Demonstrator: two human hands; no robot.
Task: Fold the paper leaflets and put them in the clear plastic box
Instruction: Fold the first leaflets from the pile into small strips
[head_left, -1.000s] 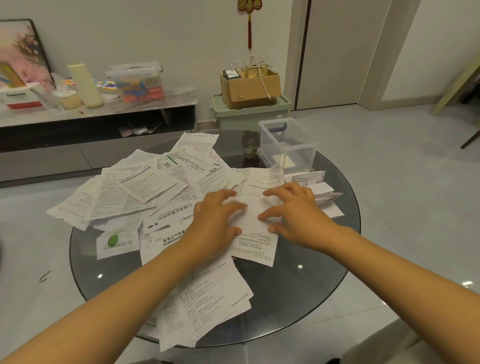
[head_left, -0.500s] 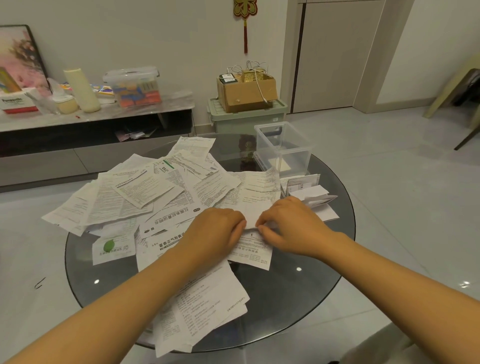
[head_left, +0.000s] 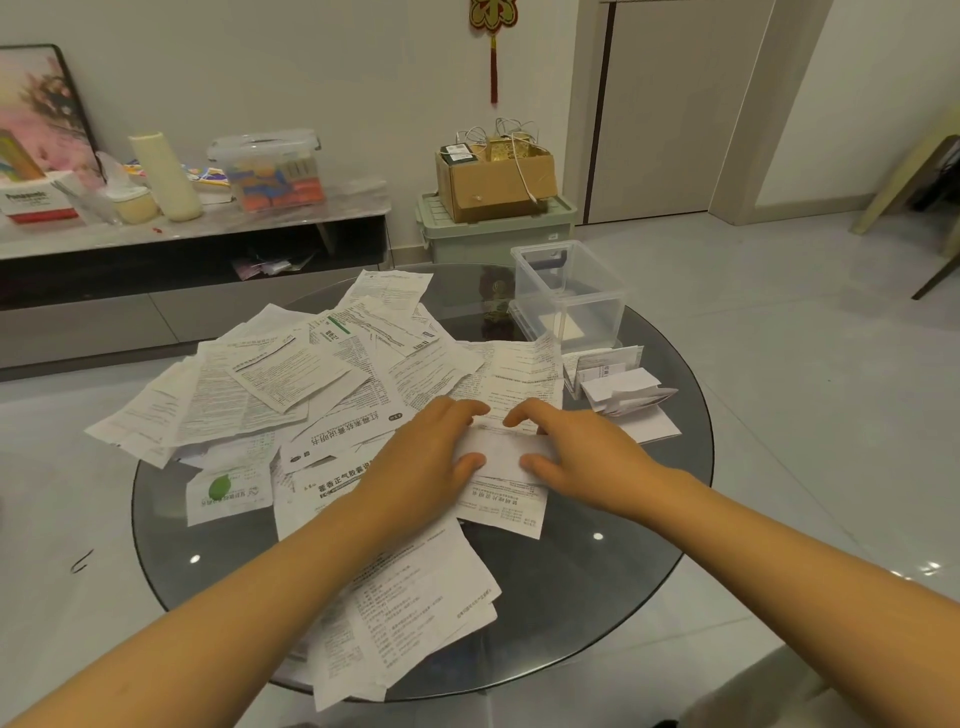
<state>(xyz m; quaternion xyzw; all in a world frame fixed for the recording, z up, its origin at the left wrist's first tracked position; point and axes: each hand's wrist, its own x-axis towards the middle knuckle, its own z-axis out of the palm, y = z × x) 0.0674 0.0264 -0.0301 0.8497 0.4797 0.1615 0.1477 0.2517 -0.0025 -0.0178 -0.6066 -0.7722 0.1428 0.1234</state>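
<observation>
Basically you're handling a thin, light leaflet (head_left: 506, 451): floppy, creases easily, slides on the sheets under it, so pin it flat and take it by the edges, not the middle. Left hand (head_left: 434, 457) and right hand (head_left: 582, 452) both pinch it between thumb and curled fingers at its left and right ends, partly folded, near the middle of the desk (head_left: 597, 597). It looks white, small black print, blank side up. Loose leaflet pile (head_left: 291, 384) sits left; clear plastic box (head_left: 569, 293) stands far right, folded ones (head_left: 623, 389) just beside it.
</observation>
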